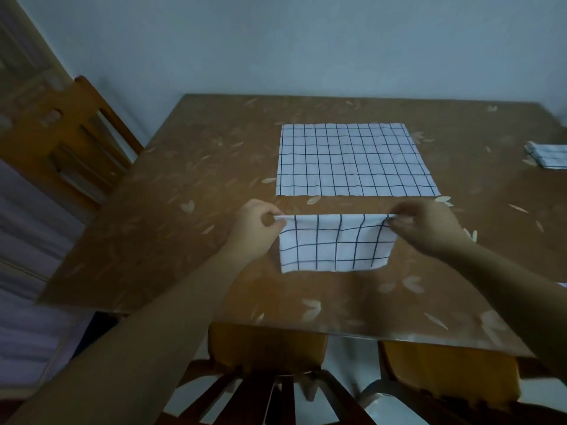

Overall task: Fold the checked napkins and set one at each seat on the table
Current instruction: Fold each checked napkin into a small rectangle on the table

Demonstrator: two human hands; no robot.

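Napkin (336,243) top corners pinched by left fingers (277,218), right fingers (395,220)

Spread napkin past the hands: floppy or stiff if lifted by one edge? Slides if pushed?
Probably floppy: the held napkin drapes limp where the left hand and right hand pinch it. The spread napkin lies thin and flat, so likely light. The table looks glossy; a push may slide or bunch it.

The near napkin (336,245), the far napkin (352,161) and the right-edge napkin (550,156) are white with thin dark grid lines. The table (199,179) is brown with scattered pale leaf shapes. The chair (72,113) is orange-brown, the wall (276,41) pale grey-blue.
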